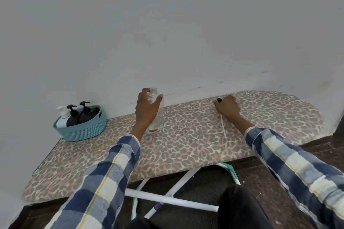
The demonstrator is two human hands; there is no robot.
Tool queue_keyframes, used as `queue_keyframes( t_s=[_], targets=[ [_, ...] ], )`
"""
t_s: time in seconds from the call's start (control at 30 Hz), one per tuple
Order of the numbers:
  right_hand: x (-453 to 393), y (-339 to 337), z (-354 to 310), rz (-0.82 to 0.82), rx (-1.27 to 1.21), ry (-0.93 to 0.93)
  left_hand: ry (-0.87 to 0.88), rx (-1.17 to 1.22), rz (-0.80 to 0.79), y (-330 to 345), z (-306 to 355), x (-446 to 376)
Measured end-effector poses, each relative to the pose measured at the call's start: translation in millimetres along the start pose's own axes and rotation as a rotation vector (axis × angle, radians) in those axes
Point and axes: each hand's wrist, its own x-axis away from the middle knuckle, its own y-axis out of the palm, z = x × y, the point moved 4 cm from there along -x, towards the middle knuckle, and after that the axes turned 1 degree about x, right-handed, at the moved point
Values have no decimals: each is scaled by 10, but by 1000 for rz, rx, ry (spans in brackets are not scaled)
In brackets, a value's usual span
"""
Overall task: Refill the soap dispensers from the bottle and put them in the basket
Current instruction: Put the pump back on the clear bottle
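Note:
A clear, uncapped plastic bottle (pixel 158 119) stands upright on the leopard-print ironing board (pixel 186 147), near the wall. My left hand (pixel 147 109) grips its neck and shoulder, thumb on the right side. My right hand (pixel 228 108) rests on the board to the right and holds a dark pump head (pixel 219 100). The pump's white dip tube (pixel 223 126) lies along the board towards me. A teal woven basket (pixel 81 131) sits at the board's far left. It holds a white dispenser (pixel 62 117) and two black dispensers (pixel 73 118) (pixel 87 114), all upright.
A pale wall runs directly behind the board. The board's white metal legs (pixel 171 199) cross below its front edge over a dark floor. My dark trouser leg (pixel 240 208) shows at the bottom.

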Motion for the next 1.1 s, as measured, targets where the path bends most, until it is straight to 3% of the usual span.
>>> queue_keyframes(
  t_s=[0.27, 0.37, 0.47, 0.67, 0.77, 0.87, 1.1],
  targets=[
    [-101, 119, 17, -19, 30, -46, -46, 39, 22, -44, -96, 30],
    [-62, 134, -106, -37, -69, -61, -41, 56, 19, -47, -105, 37],
    [-27, 176, -276, -82, -348, -45, -32, 86, 20, -37, -87, 54],
    [87, 172, -633, -275, -1178, 79, -12, 113, 22, -29, -123, 69],
    [146, 140, -791, -298, -1417, 161, -12, 132, 17, -50, -139, 74],
    [223, 70, -941, -289, -1524, 140, 6, 132, -2, -49, -121, 91],
    [275, -60, -1018, -132, -1494, 131, 87, 76, -45, 37, -26, 132]
  ],
)
